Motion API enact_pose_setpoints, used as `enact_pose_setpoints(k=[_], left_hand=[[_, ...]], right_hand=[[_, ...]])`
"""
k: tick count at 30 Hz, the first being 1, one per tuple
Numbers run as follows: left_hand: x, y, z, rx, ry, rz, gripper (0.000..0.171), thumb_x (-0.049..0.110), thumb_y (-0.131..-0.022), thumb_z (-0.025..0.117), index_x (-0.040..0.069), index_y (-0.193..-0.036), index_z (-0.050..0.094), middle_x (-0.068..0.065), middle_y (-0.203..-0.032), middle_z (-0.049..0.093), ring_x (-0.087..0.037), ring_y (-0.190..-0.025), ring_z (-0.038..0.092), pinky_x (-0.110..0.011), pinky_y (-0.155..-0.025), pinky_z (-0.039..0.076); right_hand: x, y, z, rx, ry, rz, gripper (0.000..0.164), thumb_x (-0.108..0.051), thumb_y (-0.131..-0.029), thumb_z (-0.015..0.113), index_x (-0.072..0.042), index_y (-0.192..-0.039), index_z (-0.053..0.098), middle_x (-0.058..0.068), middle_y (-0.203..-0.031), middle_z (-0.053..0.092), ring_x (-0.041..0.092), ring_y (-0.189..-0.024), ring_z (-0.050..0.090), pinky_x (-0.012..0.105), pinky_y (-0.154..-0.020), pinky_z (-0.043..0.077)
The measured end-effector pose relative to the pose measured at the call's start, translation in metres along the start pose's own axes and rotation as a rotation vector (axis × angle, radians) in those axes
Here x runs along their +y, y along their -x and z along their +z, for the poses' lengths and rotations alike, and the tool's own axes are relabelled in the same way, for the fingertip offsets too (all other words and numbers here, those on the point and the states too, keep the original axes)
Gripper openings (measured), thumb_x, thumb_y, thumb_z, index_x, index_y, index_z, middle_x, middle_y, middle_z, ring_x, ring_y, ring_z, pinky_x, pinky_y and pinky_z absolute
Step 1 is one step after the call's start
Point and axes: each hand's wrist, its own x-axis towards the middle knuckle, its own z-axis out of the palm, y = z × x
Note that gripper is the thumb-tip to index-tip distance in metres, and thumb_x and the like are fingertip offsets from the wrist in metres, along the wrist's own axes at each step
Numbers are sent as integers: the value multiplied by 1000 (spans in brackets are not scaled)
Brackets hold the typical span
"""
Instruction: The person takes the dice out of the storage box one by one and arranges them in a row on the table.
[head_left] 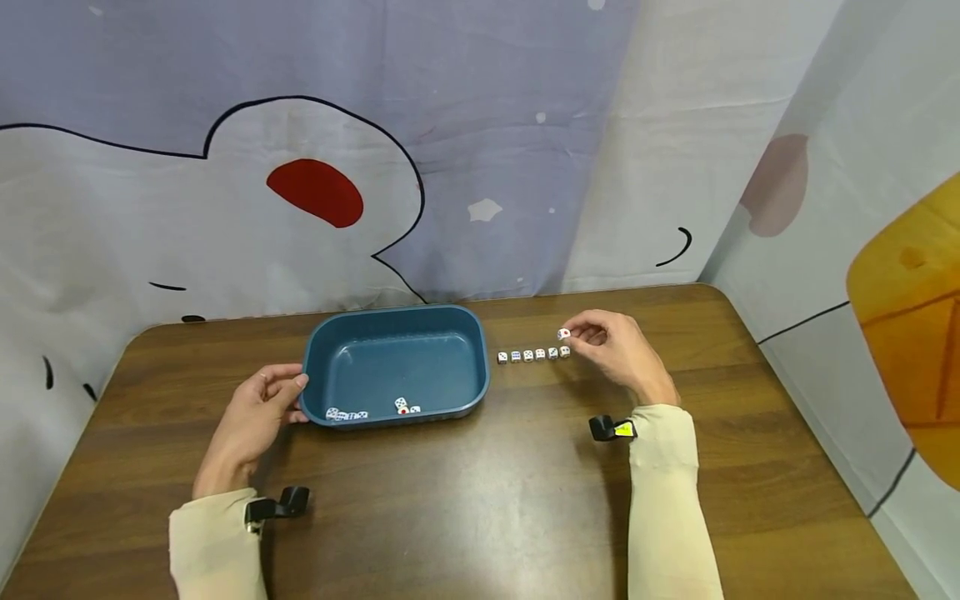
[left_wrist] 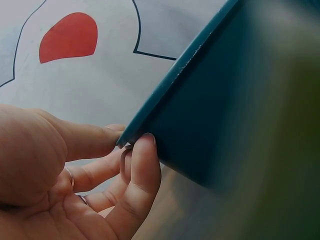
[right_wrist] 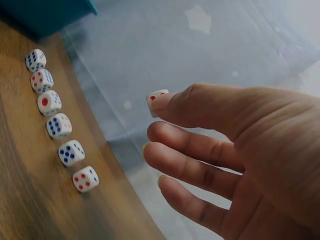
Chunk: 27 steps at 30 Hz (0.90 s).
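My right hand [head_left: 617, 347] pinches a white die [head_left: 564, 333] between thumb and fingertips, raised near the right end of a row of dice [head_left: 528, 355]. In the right wrist view the held die [right_wrist: 152, 100] shows red pips, partly covered by the thumb. Several dice with red or blue pips stand spaced in that row on the wood. At the left, my left hand [head_left: 258, 412] grips the rim of a blue rectangular tub [head_left: 405, 312], thumb on the rim and fingers beneath it. Inside the tub, more white dice [head_left: 347, 415] lie along the near wall.
The brown wooden table [head_left: 465, 517] has rounded far corners. A printed cloth [head_left: 480, 150] hangs right behind its far edge, and another patterned cloth [head_left: 847, 275] hangs at the right side. A black camera strap [head_left: 277, 506] sits on the left wrist.
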Motion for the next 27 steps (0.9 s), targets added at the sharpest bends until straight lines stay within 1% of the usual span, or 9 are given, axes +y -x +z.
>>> enact_pose_setpoints(k=[3,7,12,21,27], left_hand=[[1,0,-1,-1,-12,-7,52,34,-100,49,-1,-137,40,4,-94,60,-6,-79,59,-24,-70,58],[2,0,-1,3,-16,-7,51,34,-100,49,-1,-137,41,6,-93,60,-6,-79,59,-24,-70,58],[1,0,-1,10,-10,-3,51,33,-100,50,-2,-136,41,7,-91,60,-5,-78,59,-24,-69,58],[1,0,-1,12,-24,-13,52,34,-100,49,-1,-137,41,5,-92,59,-6,-79,59,-25,-70,59],[2,1,-1,12,-20,-7,51,33,-101,48,-1,-137,40,6,-92,59,-5,-79,58,-24,-70,58]], right_hand=[[4,0,-2,3,12,9,14,-15,-88,70,-14,-102,70,5,-89,70,17,-81,63,23,-72,53],[10,2,-5,2,28,24,14,-15,-89,69,-13,-102,70,6,-92,71,18,-83,64,24,-73,54],[18,3,-7,2,46,52,13,-16,-90,68,-15,-102,70,5,-92,71,17,-83,65,27,-74,54],[30,3,-5,-1,91,78,14,-19,-90,68,-16,-103,71,3,-92,71,17,-82,64,31,-74,52],[38,3,-2,-17,106,106,14,-22,-90,69,-18,-103,71,1,-92,71,14,-82,65,30,-75,50]])
